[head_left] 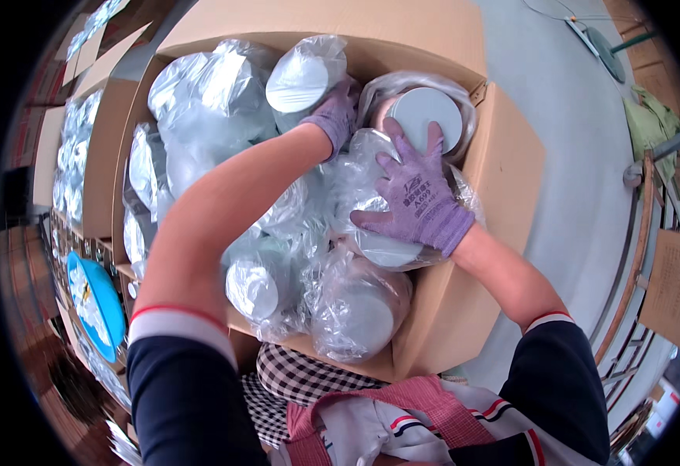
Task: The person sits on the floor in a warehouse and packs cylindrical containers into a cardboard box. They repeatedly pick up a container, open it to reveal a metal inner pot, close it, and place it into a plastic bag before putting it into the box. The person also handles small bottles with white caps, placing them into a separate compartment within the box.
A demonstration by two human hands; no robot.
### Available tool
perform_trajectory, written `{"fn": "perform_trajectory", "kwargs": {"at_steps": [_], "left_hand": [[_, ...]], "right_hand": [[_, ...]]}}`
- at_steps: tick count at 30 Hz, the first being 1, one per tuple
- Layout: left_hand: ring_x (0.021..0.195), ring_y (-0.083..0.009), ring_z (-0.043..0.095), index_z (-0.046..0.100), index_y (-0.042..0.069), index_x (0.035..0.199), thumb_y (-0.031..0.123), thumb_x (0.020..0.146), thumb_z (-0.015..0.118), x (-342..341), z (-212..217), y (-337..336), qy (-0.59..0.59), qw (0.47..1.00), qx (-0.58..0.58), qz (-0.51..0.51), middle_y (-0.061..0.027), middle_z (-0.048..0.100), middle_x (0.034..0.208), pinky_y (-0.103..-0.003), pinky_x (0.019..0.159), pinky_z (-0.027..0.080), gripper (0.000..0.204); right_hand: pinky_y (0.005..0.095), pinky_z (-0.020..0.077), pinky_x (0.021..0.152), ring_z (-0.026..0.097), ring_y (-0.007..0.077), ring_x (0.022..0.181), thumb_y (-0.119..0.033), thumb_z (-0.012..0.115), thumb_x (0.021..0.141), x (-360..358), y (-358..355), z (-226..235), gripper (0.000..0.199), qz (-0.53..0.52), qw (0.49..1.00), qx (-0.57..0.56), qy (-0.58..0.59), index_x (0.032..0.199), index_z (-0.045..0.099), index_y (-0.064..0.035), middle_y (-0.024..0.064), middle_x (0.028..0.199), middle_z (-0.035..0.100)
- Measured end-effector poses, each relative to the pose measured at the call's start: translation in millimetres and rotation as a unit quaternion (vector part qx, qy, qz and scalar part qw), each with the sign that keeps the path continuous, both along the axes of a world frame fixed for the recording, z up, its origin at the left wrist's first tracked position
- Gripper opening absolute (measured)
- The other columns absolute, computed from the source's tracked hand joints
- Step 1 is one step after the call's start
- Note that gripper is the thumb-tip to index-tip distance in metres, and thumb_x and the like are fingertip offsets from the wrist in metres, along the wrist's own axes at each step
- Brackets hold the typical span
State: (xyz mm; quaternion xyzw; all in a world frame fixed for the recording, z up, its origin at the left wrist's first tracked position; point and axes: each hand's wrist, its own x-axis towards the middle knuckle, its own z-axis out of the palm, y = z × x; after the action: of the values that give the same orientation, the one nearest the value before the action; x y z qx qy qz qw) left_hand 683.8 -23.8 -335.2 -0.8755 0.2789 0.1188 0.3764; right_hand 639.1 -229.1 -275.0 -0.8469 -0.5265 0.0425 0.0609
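Observation:
A large cardboard box [503, 194] in front of me holds several round, pale-lidded containers in clear plastic bags. My left hand [338, 113], in a purple glove, reaches down beside a bagged container [299, 84] near the far wall. Its fingers are mostly hidden between the bags, so a grip cannot be made out. Spread wide, my purple-gloved right hand [419, 190] lies over the bagged items on the right. Its fingertips touch the grey lid of a pinkish container [433, 116], whose bag is pulled down around it. Under its palm sits another bagged container [387, 248].
Left of the box stands another open carton [99, 171] with bagged items. A blue basin [95, 307] with white pieces is below it. At the right are a metal-framed cart [639, 272], a green sack [655, 132] and a cardboard piece [672, 287].

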Motion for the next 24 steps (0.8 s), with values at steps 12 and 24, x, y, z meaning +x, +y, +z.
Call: {"fn": "perform_trajectory", "kwargs": {"at_steps": [12, 24], "left_hand": [[0.116, -0.0252, 0.054, 0.065, 0.01, 0.082, 0.01, 0.059, 0.074, -169, 277, 37, -0.132, 0.954, -0.268, 0.035, -0.004, 0.059, 0.1, -0.055, 0.11, 0.029, 0.025], [0.105, -0.0181, 0.057, 0.052, 0.001, 0.128, 0.024, 0.095, 0.054, -610, 141, -103, -0.446, 0.057, -0.807, 0.383, -0.0081, 0.06, 0.117, -0.032, 0.095, 0.044, 0.041]], "right_hand": [[0.0709, 0.0075, 0.105, 0.022, 0.0315, 0.142, -0.064, 0.048, 0.083, 5, 12, -11, 0.066, 0.0, 0.998, 0.002, -0.056, 0.103, 0.073, -0.0063, 0.0096, 0.127, 0.059], [0.0366, 0.0267, 0.112, 0.041, 0.0274, 0.132, -0.04, 0.041, 0.101, -143, 2, 174, 0.052, 0.243, 0.678, 0.581, 0.38, 0.131, 0.051, 0.0015, 0.016, 0.136, 0.051]]}}
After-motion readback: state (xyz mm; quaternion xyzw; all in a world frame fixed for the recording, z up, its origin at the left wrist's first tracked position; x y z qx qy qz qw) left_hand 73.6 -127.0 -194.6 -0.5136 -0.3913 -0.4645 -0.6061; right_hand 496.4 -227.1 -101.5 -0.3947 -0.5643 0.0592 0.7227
